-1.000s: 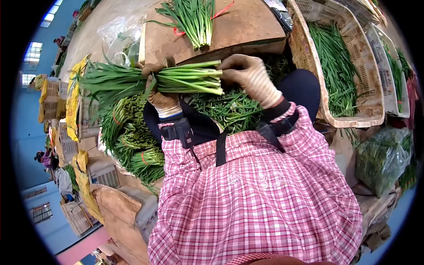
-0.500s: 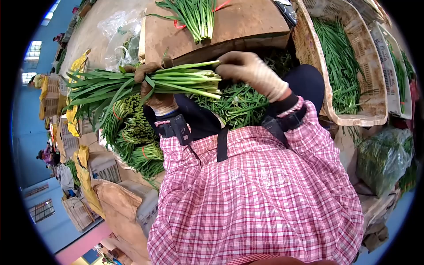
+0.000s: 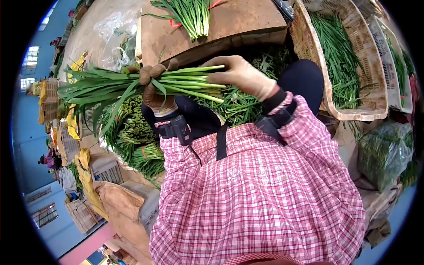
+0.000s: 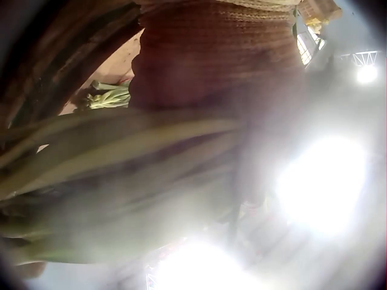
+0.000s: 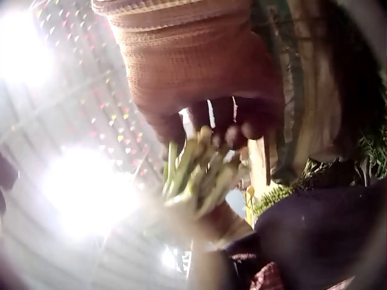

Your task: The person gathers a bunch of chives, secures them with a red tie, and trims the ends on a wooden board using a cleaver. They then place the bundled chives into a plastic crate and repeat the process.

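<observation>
Gripping the held bunch (image 3: 190, 82) at mid-length, the gloved left hand (image 3: 158, 90) has its fingers curled round the stems, leaves fanning out to its left and pale cut ends pointing toward the right hand (image 3: 247, 78). The latter, also gloved, is narrow — thumb and fingers bent about the stem ends, in contact with them; the right wrist view shows fingertips on the cut ends, though blur and glare there leave the exact finger pressure unreadable. The bunch lies roughly level between the two hands, above the lap. Ahead of the left hand: a brown board (image 3: 238, 26) bearing a second bunch (image 3: 194, 20), with a red tie (image 3: 175, 23) beside its stems. Below and just beyond the right hand: loose greens (image 3: 238, 106), lying between the knees. Nearer the body than the left hand, and to its left: stacked bundles (image 3: 148, 154), at least one ringed by a red band (image 3: 144, 152). To the right of the right hand, past the knee: a dirty pale crate (image 3: 362, 116) holding long greens (image 3: 338, 66), with a narrower crate (image 3: 377, 44) on its far side. Further right and closer to the body than that hand — a clear plastic bag (image 3: 384, 154) with greenery inside. Left wrist view: largely washed out by glare, with glove and broad leaves discernible.
</observation>
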The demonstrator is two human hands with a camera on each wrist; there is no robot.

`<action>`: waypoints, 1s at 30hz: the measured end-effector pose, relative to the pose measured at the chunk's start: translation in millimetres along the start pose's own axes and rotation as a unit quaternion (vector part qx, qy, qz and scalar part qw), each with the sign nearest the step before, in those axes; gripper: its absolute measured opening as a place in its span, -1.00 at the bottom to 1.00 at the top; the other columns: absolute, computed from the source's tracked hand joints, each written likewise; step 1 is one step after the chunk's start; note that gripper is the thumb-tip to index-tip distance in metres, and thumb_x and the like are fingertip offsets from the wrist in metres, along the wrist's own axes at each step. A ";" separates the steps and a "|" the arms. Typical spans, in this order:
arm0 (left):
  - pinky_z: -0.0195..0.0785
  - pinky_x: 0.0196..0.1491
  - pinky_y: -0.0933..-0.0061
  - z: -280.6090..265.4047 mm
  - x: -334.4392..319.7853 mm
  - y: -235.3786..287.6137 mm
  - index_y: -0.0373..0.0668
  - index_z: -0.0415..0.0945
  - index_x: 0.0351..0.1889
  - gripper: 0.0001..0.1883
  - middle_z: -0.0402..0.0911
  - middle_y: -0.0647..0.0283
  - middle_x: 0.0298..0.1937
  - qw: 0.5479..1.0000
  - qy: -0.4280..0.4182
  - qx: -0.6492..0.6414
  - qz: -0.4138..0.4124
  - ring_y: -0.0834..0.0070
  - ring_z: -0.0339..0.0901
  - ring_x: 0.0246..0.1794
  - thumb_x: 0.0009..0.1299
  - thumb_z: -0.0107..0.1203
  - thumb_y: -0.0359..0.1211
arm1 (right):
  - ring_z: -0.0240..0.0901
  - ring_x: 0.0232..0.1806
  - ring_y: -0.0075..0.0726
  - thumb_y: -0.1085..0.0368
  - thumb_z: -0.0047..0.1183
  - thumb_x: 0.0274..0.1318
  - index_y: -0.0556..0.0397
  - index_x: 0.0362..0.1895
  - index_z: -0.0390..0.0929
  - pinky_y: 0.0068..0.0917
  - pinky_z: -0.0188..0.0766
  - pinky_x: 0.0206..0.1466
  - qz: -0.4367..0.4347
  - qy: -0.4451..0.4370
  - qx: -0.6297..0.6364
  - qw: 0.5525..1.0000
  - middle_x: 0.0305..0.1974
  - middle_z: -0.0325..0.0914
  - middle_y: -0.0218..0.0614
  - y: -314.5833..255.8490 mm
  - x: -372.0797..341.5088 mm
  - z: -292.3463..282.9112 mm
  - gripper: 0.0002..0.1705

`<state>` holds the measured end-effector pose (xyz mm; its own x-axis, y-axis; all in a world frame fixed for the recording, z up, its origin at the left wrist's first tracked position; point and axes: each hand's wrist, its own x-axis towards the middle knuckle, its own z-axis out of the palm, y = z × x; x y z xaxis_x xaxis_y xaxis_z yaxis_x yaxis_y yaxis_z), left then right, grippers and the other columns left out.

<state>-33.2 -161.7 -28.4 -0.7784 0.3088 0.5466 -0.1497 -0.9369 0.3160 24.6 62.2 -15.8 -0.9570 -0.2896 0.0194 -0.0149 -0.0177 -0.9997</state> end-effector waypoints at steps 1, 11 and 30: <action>-0.10 0.39 -0.16 -1.0 1.8 -1.9 0.23 0.40 0.19 -0.31 0.51 0.56 -0.16 1.000 -0.004 -0.003 0.003 0.49 0.45 -0.01 0.18 0.09 -0.73 | 0.49 -0.32 -0.56 0.33 0.16 0.02 0.24 -0.15 0.61 -0.64 0.43 -0.24 -0.033 0.004 0.016 0.999 -0.27 0.60 -0.31 -0.4 3.6 6.7 -0.69; 0.01 0.39 -0.17 -16.3 8.9 8.2 0.24 0.37 0.23 -0.42 0.50 0.55 -0.11 0.992 0.114 -0.034 0.053 0.53 0.43 0.01 0.29 0.05 -0.58 | 0.42 -0.39 -0.61 0.35 0.17 0.08 0.26 -0.09 0.56 -0.61 0.40 -0.32 0.009 0.045 0.138 0.989 -0.31 0.55 -0.36 14.8 8.4 3.4 -0.68; 0.48 -0.01 0.13 -8.0 23.8 -16.0 -0.10 0.55 0.03 -0.69 0.57 0.21 -0.03 0.839 0.407 0.358 0.055 0.34 0.52 -0.06 0.31 0.17 -0.33 | 0.46 -0.49 -0.51 0.35 0.29 -0.05 0.08 -0.23 0.53 -0.60 0.42 -0.41 0.083 0.120 0.275 0.950 -0.44 0.53 -0.41 38.9 27.1 -2.8 -0.73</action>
<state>-54.3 -140.6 -26.7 -0.9655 -0.2599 -0.0150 0.1282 -0.5246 0.8416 -2.7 56.3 -54.2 -0.9725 -0.1063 -0.2073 0.2324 -0.5077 -0.8296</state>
